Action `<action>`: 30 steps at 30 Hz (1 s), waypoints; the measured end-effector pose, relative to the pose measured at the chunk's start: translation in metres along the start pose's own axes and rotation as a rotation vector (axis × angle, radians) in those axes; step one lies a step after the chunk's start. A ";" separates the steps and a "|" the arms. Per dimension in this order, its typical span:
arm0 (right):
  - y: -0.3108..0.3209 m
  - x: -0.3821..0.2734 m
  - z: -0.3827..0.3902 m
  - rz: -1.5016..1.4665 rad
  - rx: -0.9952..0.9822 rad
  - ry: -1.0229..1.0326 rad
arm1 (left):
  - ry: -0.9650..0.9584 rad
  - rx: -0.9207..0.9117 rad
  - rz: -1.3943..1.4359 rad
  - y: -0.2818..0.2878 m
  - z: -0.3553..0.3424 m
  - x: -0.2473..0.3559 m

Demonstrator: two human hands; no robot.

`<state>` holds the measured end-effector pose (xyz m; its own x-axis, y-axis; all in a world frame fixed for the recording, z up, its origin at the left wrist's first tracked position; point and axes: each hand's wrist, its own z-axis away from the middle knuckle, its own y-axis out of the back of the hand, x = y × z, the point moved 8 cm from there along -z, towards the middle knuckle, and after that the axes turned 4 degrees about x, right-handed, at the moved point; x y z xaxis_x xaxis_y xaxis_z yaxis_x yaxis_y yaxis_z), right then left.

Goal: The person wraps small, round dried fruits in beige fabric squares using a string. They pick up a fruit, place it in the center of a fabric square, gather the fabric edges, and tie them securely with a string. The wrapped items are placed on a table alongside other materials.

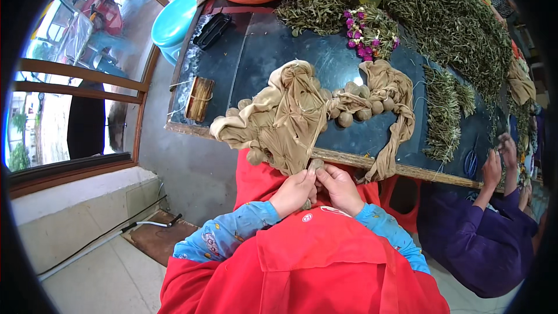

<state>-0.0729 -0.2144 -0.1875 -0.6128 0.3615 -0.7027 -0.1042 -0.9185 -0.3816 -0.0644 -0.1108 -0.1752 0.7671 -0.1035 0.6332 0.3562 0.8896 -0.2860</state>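
A tan cloth [293, 119], gathered in folds with several round brown lumps along it, lies across the near edge of the dark table [261, 46]. Its near end hangs over the wooden edge toward my lap. There my left hand [294, 193] is closed on the cloth, fingers pinched together. My right hand [342, 189] meets it from the other side, thumb and fingers pinching one of the lumps. Fingertips of both hands almost touch, and some fingers are hidden. A twisted strip of the same cloth [401, 134] droops over the edge to the right.
Dried herbs [447, 17] are heaped at the far right, with tied bundles [442, 122] nearer. Purple flowers [366, 43] lie beyond the cloth. A wooden block [200, 99] and black case [212, 31] sit left. Blue scissors [470, 161] lie near another person's hands [494, 166].
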 end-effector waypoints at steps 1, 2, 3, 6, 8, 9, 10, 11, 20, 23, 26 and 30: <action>-0.001 -0.005 -0.001 0.042 0.009 0.037 | -0.014 0.019 0.026 -0.001 0.000 0.003; -0.001 -0.008 -0.004 0.092 0.006 0.034 | -0.027 0.038 0.051 -0.003 0.000 0.008; 0.000 -0.008 -0.004 0.144 0.005 0.021 | -0.035 0.056 0.084 -0.005 0.003 0.006; -0.011 -0.006 -0.004 -0.138 -0.122 -0.055 | 0.046 -0.050 0.385 -0.008 -0.004 0.004; -0.018 0.000 -0.002 -0.519 -0.328 -0.148 | 0.072 -0.066 0.339 -0.006 -0.006 0.000; -0.021 -0.002 -0.001 -0.502 -0.314 -0.143 | 0.079 -0.050 0.284 -0.003 -0.005 -0.001; -0.017 -0.004 -0.002 -0.364 -0.197 -0.088 | 0.086 -0.035 0.230 0.000 -0.004 -0.002; -0.014 -0.008 -0.002 -0.226 -0.081 -0.032 | 0.084 -0.045 0.148 0.001 -0.002 -0.001; 0.002 0.014 -0.004 -0.464 -0.119 -0.162 | 0.148 -0.068 0.383 -0.010 -0.010 0.000; -0.008 -0.009 0.001 -0.246 -0.029 -0.062 | 0.165 -0.051 0.259 -0.003 -0.007 -0.007; -0.004 -0.011 0.001 -0.085 -0.033 -0.075 | 0.118 -0.075 0.255 -0.015 -0.005 0.010; -0.001 0.001 -0.008 -0.207 -0.081 -0.182 | 0.141 -0.081 0.308 -0.012 -0.015 -0.002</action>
<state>-0.0668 -0.2120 -0.1927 -0.7162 0.4986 -0.4884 -0.1830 -0.8094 -0.5579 -0.0616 -0.1282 -0.1840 0.9093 0.0989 0.4042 0.1332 0.8511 -0.5078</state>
